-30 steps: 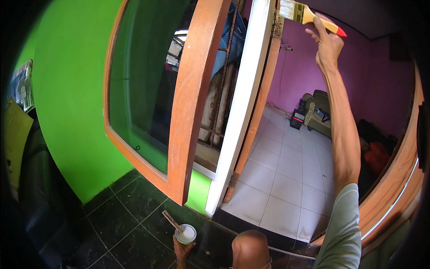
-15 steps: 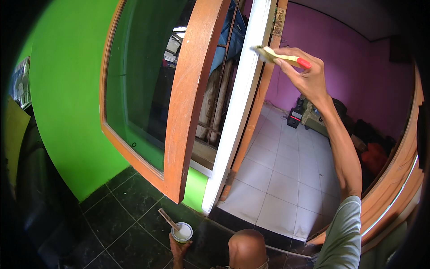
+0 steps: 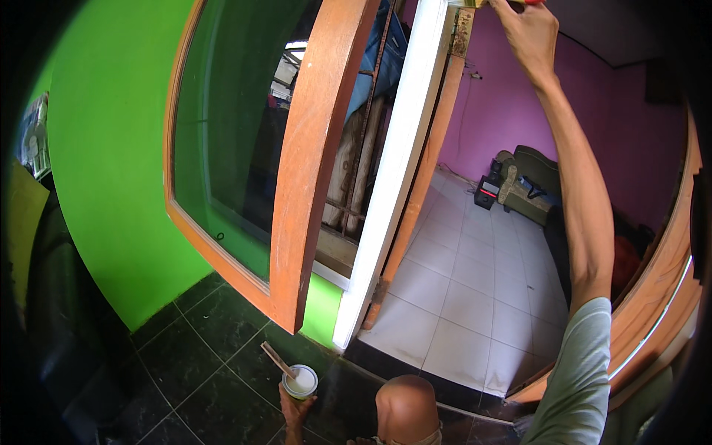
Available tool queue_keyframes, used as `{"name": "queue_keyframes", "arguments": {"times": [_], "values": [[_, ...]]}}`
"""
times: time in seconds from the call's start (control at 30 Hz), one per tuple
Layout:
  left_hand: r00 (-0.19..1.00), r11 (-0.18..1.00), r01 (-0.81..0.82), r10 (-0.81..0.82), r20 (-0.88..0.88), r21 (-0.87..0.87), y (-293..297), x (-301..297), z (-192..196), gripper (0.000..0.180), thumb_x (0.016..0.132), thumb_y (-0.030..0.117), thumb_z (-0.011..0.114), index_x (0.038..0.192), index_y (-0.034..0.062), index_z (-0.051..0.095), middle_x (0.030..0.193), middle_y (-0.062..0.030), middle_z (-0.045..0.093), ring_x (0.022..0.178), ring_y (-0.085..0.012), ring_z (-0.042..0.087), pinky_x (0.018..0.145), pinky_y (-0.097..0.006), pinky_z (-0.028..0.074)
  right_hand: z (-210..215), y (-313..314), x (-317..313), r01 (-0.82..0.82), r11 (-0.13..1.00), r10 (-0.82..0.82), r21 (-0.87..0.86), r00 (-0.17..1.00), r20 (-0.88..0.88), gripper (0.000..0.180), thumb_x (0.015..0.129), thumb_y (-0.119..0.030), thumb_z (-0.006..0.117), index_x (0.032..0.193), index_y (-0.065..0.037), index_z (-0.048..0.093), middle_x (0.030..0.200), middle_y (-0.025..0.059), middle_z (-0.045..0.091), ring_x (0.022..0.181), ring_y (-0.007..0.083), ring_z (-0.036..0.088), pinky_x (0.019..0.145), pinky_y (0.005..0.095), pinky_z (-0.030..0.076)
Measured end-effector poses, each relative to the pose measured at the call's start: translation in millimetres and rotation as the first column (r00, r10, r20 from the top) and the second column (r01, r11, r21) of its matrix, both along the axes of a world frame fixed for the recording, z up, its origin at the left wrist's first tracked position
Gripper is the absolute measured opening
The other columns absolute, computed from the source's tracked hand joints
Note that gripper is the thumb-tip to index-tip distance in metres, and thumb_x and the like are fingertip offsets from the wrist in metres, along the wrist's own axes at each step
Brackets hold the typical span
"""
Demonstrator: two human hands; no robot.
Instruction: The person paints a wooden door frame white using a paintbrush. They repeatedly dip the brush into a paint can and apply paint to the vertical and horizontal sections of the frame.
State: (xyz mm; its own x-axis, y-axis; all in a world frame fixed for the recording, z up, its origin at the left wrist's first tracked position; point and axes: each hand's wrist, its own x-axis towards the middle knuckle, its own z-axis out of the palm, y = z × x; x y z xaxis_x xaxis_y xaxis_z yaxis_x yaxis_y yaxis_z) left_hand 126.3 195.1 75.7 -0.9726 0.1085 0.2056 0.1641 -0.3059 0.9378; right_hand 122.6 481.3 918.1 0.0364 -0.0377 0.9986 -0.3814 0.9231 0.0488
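My right hand [image 3: 531, 35] is raised at the top edge, closed on a paintbrush [image 3: 475, 3] that is mostly cut off by the picture's upper rim. Its bristles are at the upper part of a white-painted door post [image 3: 397, 159]. Low down, my left hand [image 3: 296, 409] is wrapped round a small can [image 3: 312, 391] of white paint [image 3: 301, 383]. A flat wooden stick [image 3: 276, 359] leans in the can, its upper end jutting out over the rim.
An orange-framed window sash [image 3: 311, 163] stands swung out left of the post. Behind it is a green wall [image 3: 119, 170]. Right of the post, white floor tiles [image 3: 460, 274] lead to an armchair [image 3: 530, 182] and a black speaker [image 3: 486, 194]. My bent knee [image 3: 406, 404] is beside the can.
My right hand has moved up along the white post with the paintbrush, to the top edge of the picture. My left hand and the can have barely moved.
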Motion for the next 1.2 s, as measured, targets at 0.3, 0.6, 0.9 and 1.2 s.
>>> {"name": "queue_keyframes", "arguments": {"times": [0.3,0.6,0.9,1.2], "values": [[0.996,0.987,-0.064,0.055,-0.065,-0.147,3.4,4.7,35.1,0.101,0.062,0.025,0.099,0.139,0.0004,0.039,0.126,-0.0106,0.057,0.114,-0.0218,0.06,0.095,-0.036,0.052,-12.5,97.6,-35.9,-0.563,0.784,0.58,-0.262,0.814,-0.015,0.038,0.094,-0.02,0.076,0.115,0.01,0.066,0.1,0.0182,0.073,0.089,0.0227,0.075,0.079,0.032,0.066],[0.998,0.988,-0.043,0.037,-0.042,-0.15,3.1,1.9,17.8,0.099,0.064,0.01,0.095,0.142,0.0021,0.035,0.131,-0.0135,0.057,0.119,-0.026,0.06,0.102,-0.04,0.049,-18.2,91.0,-37.1,-0.599,0.771,0.613,-0.216,0.79,-0.002,0.033,0.094,-0.018,0.075,0.113,0.008,0.067,0.097,0.0157,0.073,0.086,0.0214,0.074,0.079,0.0319,0.065],[0.999,0.988,0.031,-0.029,-0.015,0.151,5.9,-2.6,1.2,0.098,0.064,0.014,0.098,0.14,0.0023,0.036,0.13,-0.01,0.052,0.117,-0.0216,0.059,0.097,-0.035,0.053,2.9,20.6,-6.0,0.411,0.634,-0.262,0.655,0.911,-0.318,0.019,0.09,-0.013,0.073,0.101,0.002,0.074,0.096,0.015,0.076,0.083,0.0204,0.074,0.077,0.0328,0.06],[0.999,0.97,0.036,-0.044,0.03,0.242,4.3,2.0,7.4,0.103,0.062,0.011,0.098,0.143,0.0027,0.034,0.132,-0.0075,0.05,0.117,-0.0205,0.058,0.095,-0.035,0.055,-78.3,21.9,6.5,0.133,0.637,-0.445,0.76,0.868,0.221,0.028,0.087,-0.009,0.075,0.115,-0.011,0.073,0.102,0.0066,0.076,0.093,0.0232,0.072,0.075,0.0358,0.059]]}}
